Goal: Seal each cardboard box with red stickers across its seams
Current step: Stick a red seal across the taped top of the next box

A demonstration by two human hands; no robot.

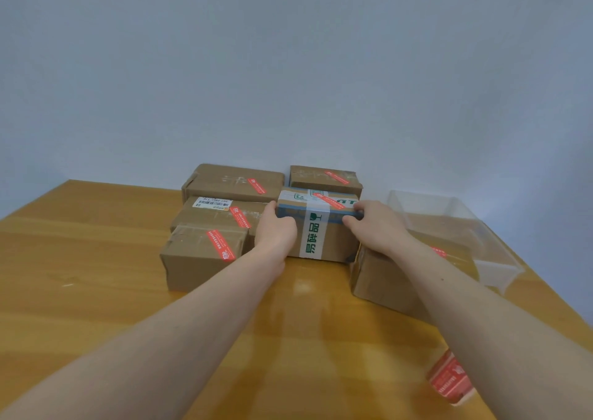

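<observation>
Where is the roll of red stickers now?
In the head view, the sticker roll lies on the table at near right, beside the right forearm.

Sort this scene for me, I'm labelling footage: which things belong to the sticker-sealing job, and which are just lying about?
Job:
- taped box, held by left hand and right hand
- red sticker on its top
- other stickered cardboard boxes
- sticker roll

Lying about:
- clear plastic bin
- wooden table
</observation>
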